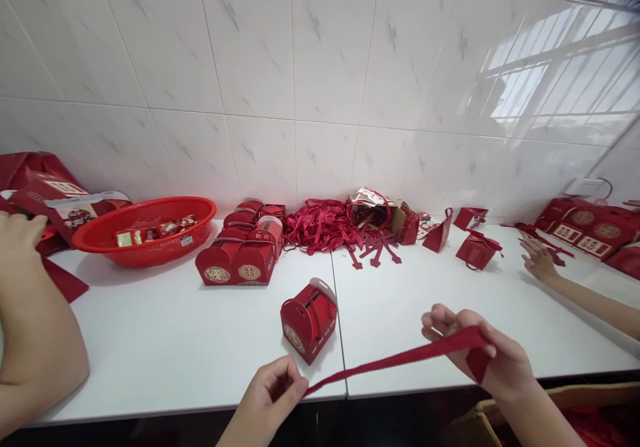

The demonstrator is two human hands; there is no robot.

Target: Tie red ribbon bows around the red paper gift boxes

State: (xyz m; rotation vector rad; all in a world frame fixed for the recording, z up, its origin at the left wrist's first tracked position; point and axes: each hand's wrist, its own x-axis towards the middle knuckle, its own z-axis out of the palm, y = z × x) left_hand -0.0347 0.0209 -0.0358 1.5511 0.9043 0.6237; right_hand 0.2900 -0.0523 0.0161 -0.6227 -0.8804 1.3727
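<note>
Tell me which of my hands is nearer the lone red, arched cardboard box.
Left. The left hand is just in front of the box; the right hand is farther right.

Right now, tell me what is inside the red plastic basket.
Small packets, some gold and some red, show inside the basket; whatever lies low behind its near wall is hidden.

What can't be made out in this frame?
All in the head view:
Ribbon inside the left hand: hidden by its grip.
Front inside of the red basket: hidden by its near wall.
Cardboard box, lower part: cut off by bottom edge.
Lettering on the nearest red box: too small to read.
</note>
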